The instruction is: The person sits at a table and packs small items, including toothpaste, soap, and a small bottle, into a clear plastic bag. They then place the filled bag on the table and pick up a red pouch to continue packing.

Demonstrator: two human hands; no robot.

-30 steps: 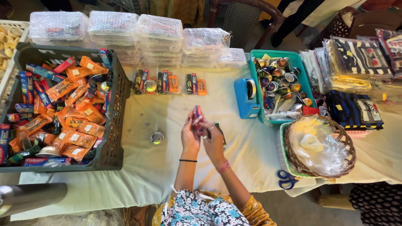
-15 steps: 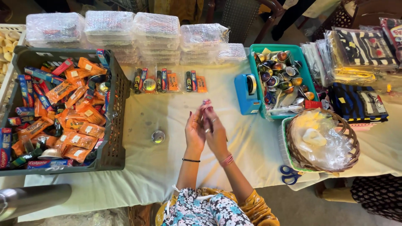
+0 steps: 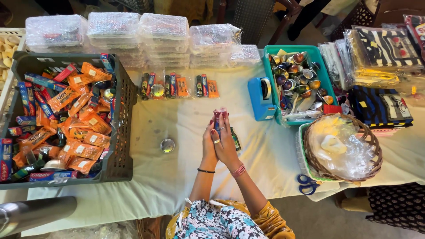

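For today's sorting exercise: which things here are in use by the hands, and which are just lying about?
In use: left hand and right hand pressed around a small packet.

Lying about: round tin, blue tape dispenser, scissors, dark crate of orange sachets, wicker basket.

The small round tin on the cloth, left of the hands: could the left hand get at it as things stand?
Probably yes, once freed. The round tin lies alone on bare tablecloth, with nothing between it and the left hand. But that hand is pressed against the right hand around a small packet.
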